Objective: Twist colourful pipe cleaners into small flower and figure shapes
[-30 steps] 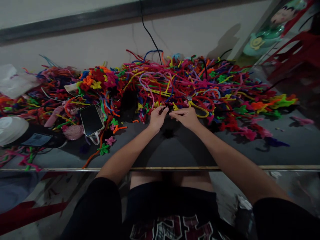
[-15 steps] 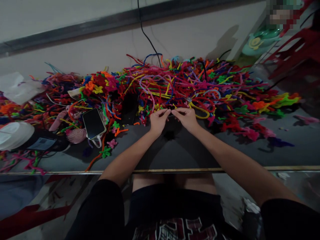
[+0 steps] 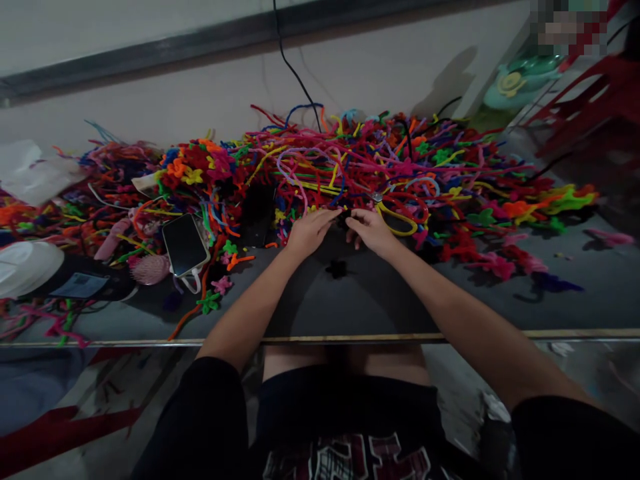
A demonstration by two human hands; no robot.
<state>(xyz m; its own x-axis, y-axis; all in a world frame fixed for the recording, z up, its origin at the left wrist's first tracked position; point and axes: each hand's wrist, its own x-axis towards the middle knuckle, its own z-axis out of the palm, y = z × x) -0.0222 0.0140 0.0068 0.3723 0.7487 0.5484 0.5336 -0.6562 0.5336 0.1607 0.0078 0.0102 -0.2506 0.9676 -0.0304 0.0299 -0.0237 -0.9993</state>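
My left hand (image 3: pixel 311 231) and my right hand (image 3: pixel 373 232) meet at the front of a heap of coloured pipe cleaners (image 3: pixel 320 160). A small black fuzzy piece (image 3: pixel 344 216) shows between their fingertips; its exact shape is hard to make out. The left fingers lie straight and pressed together against it. On the right, thumb and index pinch near it while the other fingers curl below. On the dark table (image 3: pixel 310 307) below my hands lies a black pipe-cleaner flower (image 3: pixel 336 269). Scissors with yellow-rimmed handles (image 3: pixel 400 223) rest just beyond my right hand.
At left are a phone (image 3: pixel 186 245) with a white cable, a pink hairbrush (image 3: pixel 150 269), white lids (image 3: pixel 30 267) and a plastic bag (image 3: pixel 40 175). Several finished pipe-cleaner shapes (image 3: pixel 495 263) lie at right. A red chair (image 3: pixel 590 100) stands beyond the table's right end.
My fingertips have shifted from a tight pinch together to slightly apart, with the left fingers straighter and the right ones more curled. The view has shifted slightly.
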